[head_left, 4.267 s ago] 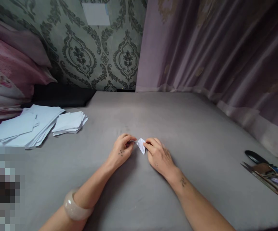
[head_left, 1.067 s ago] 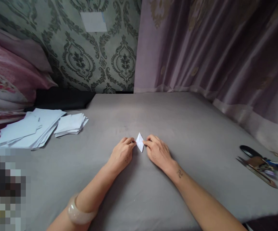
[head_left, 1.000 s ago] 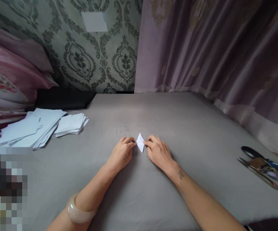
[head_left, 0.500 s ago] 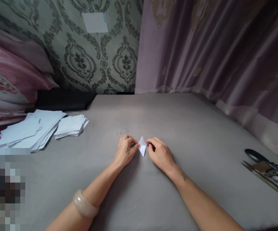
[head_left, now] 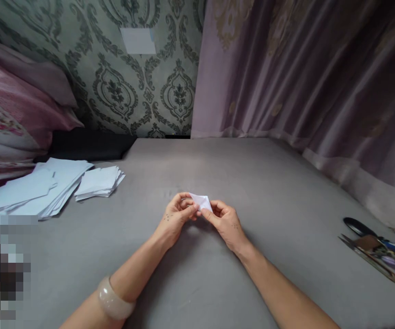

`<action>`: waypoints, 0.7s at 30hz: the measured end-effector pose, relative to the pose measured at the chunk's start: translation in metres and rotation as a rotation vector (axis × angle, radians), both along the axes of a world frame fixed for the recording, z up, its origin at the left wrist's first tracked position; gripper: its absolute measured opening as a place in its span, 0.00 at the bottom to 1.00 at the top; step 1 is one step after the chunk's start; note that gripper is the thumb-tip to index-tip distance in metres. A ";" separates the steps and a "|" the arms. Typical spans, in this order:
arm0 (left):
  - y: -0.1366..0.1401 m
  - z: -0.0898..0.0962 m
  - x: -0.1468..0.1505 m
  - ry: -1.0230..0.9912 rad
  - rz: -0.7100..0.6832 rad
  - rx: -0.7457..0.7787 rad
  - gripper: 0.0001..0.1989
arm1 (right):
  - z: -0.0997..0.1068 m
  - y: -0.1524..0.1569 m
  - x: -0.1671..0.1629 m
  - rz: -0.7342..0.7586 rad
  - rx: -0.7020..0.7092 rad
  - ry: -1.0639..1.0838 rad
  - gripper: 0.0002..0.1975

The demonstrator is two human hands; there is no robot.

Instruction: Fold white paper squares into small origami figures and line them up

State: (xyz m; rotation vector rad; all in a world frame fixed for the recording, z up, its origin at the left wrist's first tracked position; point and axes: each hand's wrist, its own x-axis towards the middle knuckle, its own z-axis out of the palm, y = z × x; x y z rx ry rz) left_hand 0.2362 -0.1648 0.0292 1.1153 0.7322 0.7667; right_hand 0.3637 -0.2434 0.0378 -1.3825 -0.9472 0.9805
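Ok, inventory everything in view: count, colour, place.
folded paper: 1, white, held centre
large paper pile: 1, white, left
small paper pile: 1, white, left
flat item: 1, black, back left
fabric: 1, pink floral, left
table: 1, grey, foreground
wall: 1, green, back
paper sheet: 1, white, wall
curtain: 1, mauve, right
tools: several (blurred), mixed, right
pixelated patch: 1, unclear, lower left
bangle: 1, cream, left forearm
left hand: 1, holding paper
right hand: 1, holding paper

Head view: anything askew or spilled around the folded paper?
The larger paper stack looks askew: sheets fan out unevenly beside the smaller stack. No spill shows; the left hand and right hand hold the folded paper.
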 end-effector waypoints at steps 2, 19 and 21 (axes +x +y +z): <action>0.000 -0.002 -0.001 0.066 -0.036 0.070 0.20 | -0.001 0.000 0.000 -0.053 0.011 -0.101 0.10; 0.008 -0.023 -0.013 0.533 0.094 0.890 0.21 | -0.005 -0.010 -0.008 0.066 0.121 -1.448 0.12; 0.010 -0.023 -0.015 0.562 0.075 0.903 0.20 | -0.004 -0.013 -0.007 0.149 0.056 -1.353 0.14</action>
